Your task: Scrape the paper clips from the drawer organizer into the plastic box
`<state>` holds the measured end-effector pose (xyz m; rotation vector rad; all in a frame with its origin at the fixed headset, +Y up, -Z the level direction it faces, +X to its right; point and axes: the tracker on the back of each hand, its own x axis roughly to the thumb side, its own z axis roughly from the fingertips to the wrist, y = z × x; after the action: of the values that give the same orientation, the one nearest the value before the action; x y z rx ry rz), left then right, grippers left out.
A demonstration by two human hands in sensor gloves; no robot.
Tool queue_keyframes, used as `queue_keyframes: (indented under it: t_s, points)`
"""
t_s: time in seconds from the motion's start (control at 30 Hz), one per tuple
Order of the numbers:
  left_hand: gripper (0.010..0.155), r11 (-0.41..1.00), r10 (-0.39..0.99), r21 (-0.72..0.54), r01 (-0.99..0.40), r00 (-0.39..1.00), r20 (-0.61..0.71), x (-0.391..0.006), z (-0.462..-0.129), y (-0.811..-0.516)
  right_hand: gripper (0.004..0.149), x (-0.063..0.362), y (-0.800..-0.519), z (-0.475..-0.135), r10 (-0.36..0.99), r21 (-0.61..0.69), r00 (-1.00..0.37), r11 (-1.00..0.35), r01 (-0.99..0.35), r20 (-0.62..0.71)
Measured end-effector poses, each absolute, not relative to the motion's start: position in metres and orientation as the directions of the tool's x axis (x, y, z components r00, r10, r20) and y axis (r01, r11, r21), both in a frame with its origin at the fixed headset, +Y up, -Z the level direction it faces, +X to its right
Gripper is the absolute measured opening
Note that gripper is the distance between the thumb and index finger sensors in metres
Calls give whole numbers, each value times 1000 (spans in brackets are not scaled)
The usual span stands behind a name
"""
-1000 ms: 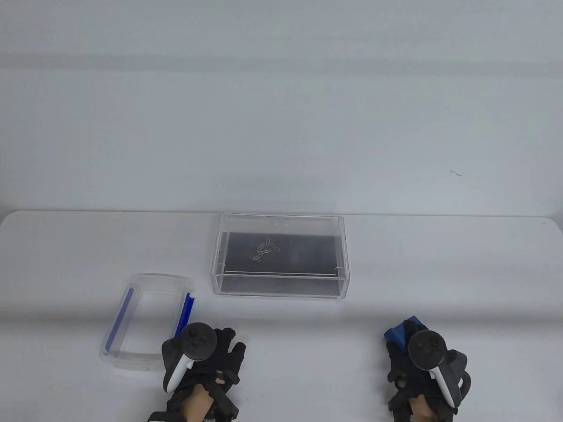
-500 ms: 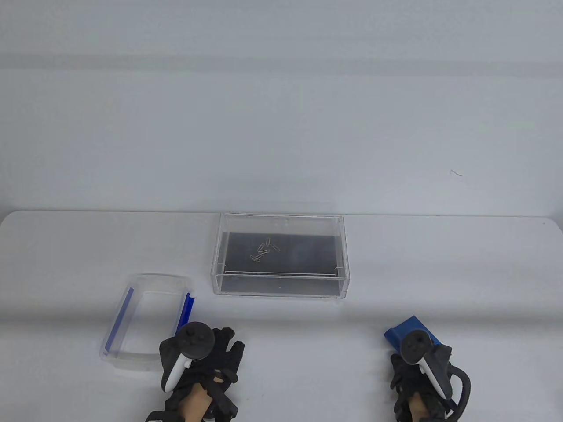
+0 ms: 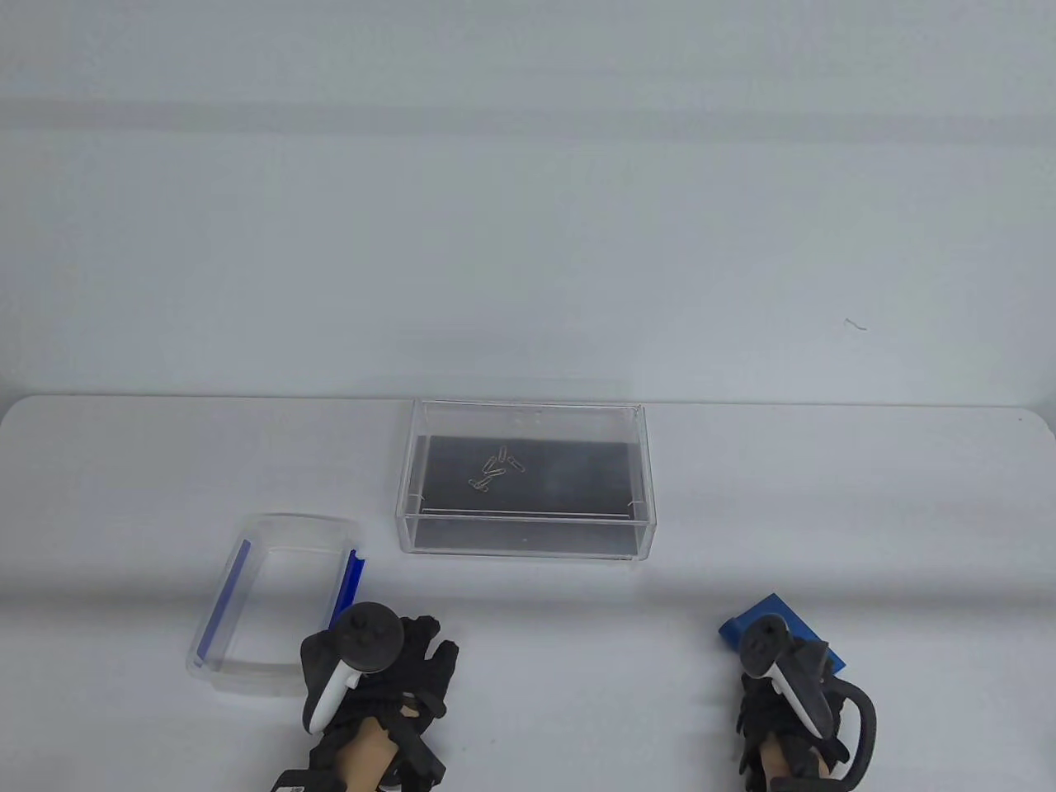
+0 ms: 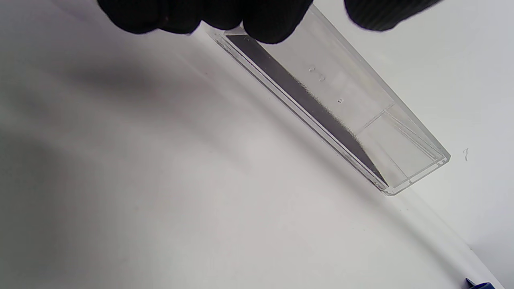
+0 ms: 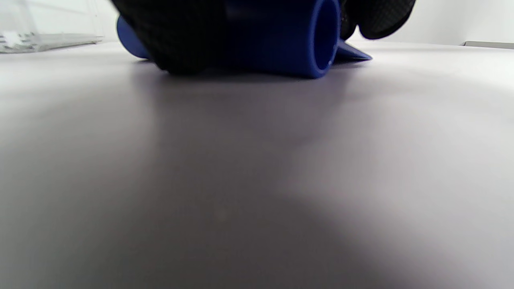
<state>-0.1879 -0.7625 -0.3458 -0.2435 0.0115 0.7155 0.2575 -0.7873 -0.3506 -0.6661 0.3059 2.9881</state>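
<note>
Since a second ago our right hand (image 3: 784, 697) has drawn back toward us, uncovering more of the blue scraper (image 3: 763, 615), which lies on the bench (image 3: 907, 511). In the right wrist view the fingers (image 5: 188, 36) curl over its tubular handle, so we judge this the tool pick-up step. Our left hand (image 3: 375, 676) rests just beside the plastic box (image 3: 272, 602), holding nothing; whether its fingers are spread we cannot tell. The paper clips (image 3: 497, 468) lie clustered on the dark floor of the drawer organizer (image 3: 528, 540). Next we must lift the scraper over the organizer's near wall. Open bench lies between.
</note>
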Motion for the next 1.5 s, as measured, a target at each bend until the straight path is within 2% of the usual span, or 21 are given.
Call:
queue_keyframes:
  t_s: [0.13,0.27,0.37,0.57,0.7,0.83,0.93,1.03,1.1,1.27,1.5]
  points:
    - [68,725,651,-215,-654,753,-96,-189,-345,-762,60,256,-787,-350,24,182,-906,-977,-111,-423]
    - [68,718,660,-214,-663,745,-95,-189,-345,-761,60,255,-772,-349,73,76,-910,-991,-113,-407]
    - [68,706,674,-214,-675,733,-90,-189,-345,-759,59,247,-744,-350,234,-72,-896,-972,-223,-378]
    - [68,696,687,-209,-687,722,-83,-189,-344,-755,59,220,-696,-365,458,-215,-850,-886,-411,-261]
    - [68,688,695,-206,-696,713,-88,-191,-344,-755,62,196,-666,-389,614,-243,-766,-785,-569,-190]
    - [68,682,701,-199,-703,707,-92,-193,-344,-754,67,178,-652,-416,712,-230,-681,-700,-676,-167]
    - [68,676,709,-193,-711,699,-92,-194,-343,-752,72,169,-653,-440,787,-174,-582,-614,-769,-204]
    - [68,672,714,-191,-715,695,-90,-195,-342,-752,73,163,-666,-464,841,-100,-474,-512,-853,-262]
    - [68,672,714,-191,-716,694,-90,-195,-342,-752,73,161,-675,-476,844,-83,-447,-489,-868,-297]
    - [68,672,711,-198,-713,697,-93,-195,-343,-752,72,152,-693,-501,802,-56,-486,-535,-843,-348]
    - [68,679,706,-206,-705,704,-80,-191,-342,-750,72,128,-699,-521,798,0,-500,-531,-847,-336]
